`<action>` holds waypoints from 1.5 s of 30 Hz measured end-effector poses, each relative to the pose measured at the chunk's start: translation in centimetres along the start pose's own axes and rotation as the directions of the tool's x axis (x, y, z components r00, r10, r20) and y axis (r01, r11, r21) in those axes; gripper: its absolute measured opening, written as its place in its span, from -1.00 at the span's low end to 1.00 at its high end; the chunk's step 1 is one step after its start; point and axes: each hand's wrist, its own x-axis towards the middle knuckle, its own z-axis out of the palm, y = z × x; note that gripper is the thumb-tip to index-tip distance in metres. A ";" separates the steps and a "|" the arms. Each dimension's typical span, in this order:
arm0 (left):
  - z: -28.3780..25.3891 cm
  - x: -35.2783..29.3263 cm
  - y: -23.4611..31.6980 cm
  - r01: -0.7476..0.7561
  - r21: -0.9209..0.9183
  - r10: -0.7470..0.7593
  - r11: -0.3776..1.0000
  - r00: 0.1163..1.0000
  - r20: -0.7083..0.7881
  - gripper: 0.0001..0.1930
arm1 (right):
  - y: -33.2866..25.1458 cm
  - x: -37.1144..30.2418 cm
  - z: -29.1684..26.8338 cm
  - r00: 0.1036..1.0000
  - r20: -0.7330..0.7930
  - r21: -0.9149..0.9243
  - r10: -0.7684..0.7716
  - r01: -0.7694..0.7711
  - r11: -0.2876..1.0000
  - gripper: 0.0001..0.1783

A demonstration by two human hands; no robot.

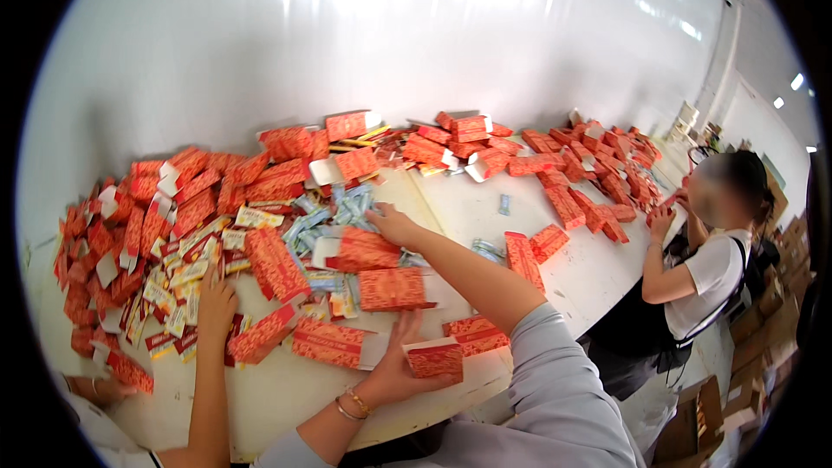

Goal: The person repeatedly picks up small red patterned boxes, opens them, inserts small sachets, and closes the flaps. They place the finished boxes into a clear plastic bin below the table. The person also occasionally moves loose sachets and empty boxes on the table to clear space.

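Note:
A small red-orange patterned carton (433, 360) is in my left hand (392, 377), whose fingers wrap round it low over the near edge of the table. My right hand (396, 226) reaches forward across the table, fingers stretched out at the edge of a heap of small light-blue packets (345, 208); nothing shows held in it. Between my hands lie more red-orange cartons, one closed-looking carton (394, 289) and an open-ended carton (366, 249) with white flaps. A flat-lying carton (329, 342) with a pale flap rests just left of my left hand.
On the left, a co-worker's hand (217, 305) touches yellow, white and red sachets (179, 295) beside a tall heap of cartons (186, 208). Another row of cartons (598, 169) runs along the back right. A person (698, 277) stands at the right; brown cardboard boxes (763, 338) are beyond.

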 end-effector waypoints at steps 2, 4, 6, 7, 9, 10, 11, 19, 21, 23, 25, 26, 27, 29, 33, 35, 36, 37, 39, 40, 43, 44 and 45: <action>0.1 0.3 0.0 0.026 -0.194 -0.051 0.981 0.991 -0.126 0.42 | 0.2 -1.0 -2.7 0.981 -0.161 0.029 -0.112 0.118 0.993 -0.09; 0.2 0.5 -0.1 0.075 -0.188 -0.107 0.979 0.980 -0.170 0.48 | 3.8 -2.4 -8.0 0.969 -0.187 -0.024 -0.161 0.159 0.987 -0.19; 0.4 0.3 -0.1 0.068 -0.260 -0.122 0.963 0.972 -0.199 0.47 | 9.4 -4.1 -13.8 0.981 -0.186 -0.270 0.062 -0.112 0.956 -0.29; 0.5 0.2 -0.1 0.078 -0.295 -0.115 0.952 0.987 -0.109 0.46 | 12.5 -5.1 -16.6 0.981 -0.103 -0.403 0.166 -0.194 0.894 -0.34; 0.8 0.2 0.1 0.076 -0.313 -0.064 0.947 0.997 0.048 0.40 | 18.2 -7.2 -20.3 0.930 -0.065 -0.635 0.361 -0.318 0.704 -0.42; 1.0 0.2 0.2 0.029 -0.260 -0.012 0.965 0.998 0.068 0.35 | 20.5 -8.1 -20.9 0.900 -0.099 -0.701 0.425 -0.366 0.612 -0.46; 1.3 0.2 0.6 -0.026 -0.197 0.043 0.980 0.996 0.081 0.25 | 22.1 -8.3 -20.7 0.879 -0.134 -0.739 0.458 -0.397 0.544 -0.49; 1.8 -0.5 3.0 -0.225 -0.087 0.236 0.970 0.960 0.151 -0.43 | 8.5 -7.0 -10.8 0.922 0.070 -0.232 0.380 -0.355 0.905 -0.33; 1.8 -0.5 3.0 -0.250 0.003 0.242 0.968 0.937 0.251 -0.40 | 4.1 -8.0 -10.1 0.932 0.090 -0.022 0.352 -0.352 0.936 -0.18; 1.8 -0.5 2.6 -0.241 -0.063 0.249 0.969 0.943 0.219 -0.36 | 1.7 -9.4 -10.5 0.983 0.058 0.030 0.174 -0.176 0.984 -0.12; 1.8 -0.4 2.2 -0.199 -0.119 0.221 0.973 0.950 0.220 -0.29 | 1.6 -12.4 -12.9 1.000 -0.017 -0.180 -0.022 0.019 0.984 -0.06; 1.7 -0.3 2.0 -0.164 -0.146 0.195 0.976 0.953 0.232 -0.24 | 2.1 -14.4 -14.2 0.996 0.029 -0.272 -0.083 0.087 0.958 -0.02; 1.6 -0.3 1.9 -0.162 -0.157 0.196 0.974 0.953 0.231 -0.14 | 2.9 -16.6 -15.4 0.995 0.091 -0.346 -0.041 0.070 0.936 0.03; 1.5 -0.3 1.9 -0.158 -0.179 0.197 0.971 0.953 0.229 0.05 | 4.8 -21.2 -16.9 0.978 0.189 -0.376 0.090 -0.013 0.926 0.12; 1.6 -0.7 2.4 -0.093 -0.193 0.128 0.977 0.976 0.179 0.01 | 8.5 -26.3 -16.7 0.977 0.036 -0.412 0.210 -0.177 0.894 0.10; 1.6 -1.2 2.6 -0.005 -0.296 0.056 0.955 0.985 0.165 -0.11 | 8.9 -27.7 -16.0 0.967 -0.215 -0.473 0.137 -0.225 0.852 0.07; 1.6 -1.5 2.6 0.073 -0.443 0.007 0.893 0.984 0.177 -0.19 | 8.6 -28.5 -15.6 0.945 -0.325 -0.575 -0.037 -0.167 0.801 0.06; 1.6 -1.8 2.6 0.077 -0.539 0.003 0.839 0.989 0.145 -0.29 | 7.6 -29.5 -15.1 0.927 -0.367 -0.597 -0.075 -0.173 0.783 0.05; 1.4 -2.4 2.4 -0.022 -0.513 0.001 0.858 0.999 -0.042 -0.49 | 4.6 -31.4 -14.1 0.907 -0.349 -0.525 -0.235 0.019 0.851 0.03; 1.1 -2.7 2.2 -0.028 -0.446 -0.008 0.894 0.997 -0.079 -0.50 | 2.9 -33.1 -13.4 0.929 -0.224 -0.398 -0.295 0.189 0.898 0.03; 0.6 -3.8 2.0 -0.050 -0.291 0.002 0.955 0.987 -0.163 -0.55 | -2.3 -37.9 -9.4 0.924 0.028 -0.345 -0.382 0.368 0.863 0.04; 0.4 -3.7 2.0 -0.096 -0.249 0.048 0.964 0.980 -0.192 -0.53 | -3.3 -38.5 -7.9 0.905 0.117 -0.403 -0.409 0.419 0.813 0.04; 0.4 -4.3 2.2 -0.152 -0.206 0.100 0.967 0.964 -0.247 -0.52 | -4.0 -39.0 -6.5 0.930 0.064 -0.424 -0.362 0.353 0.834 0.04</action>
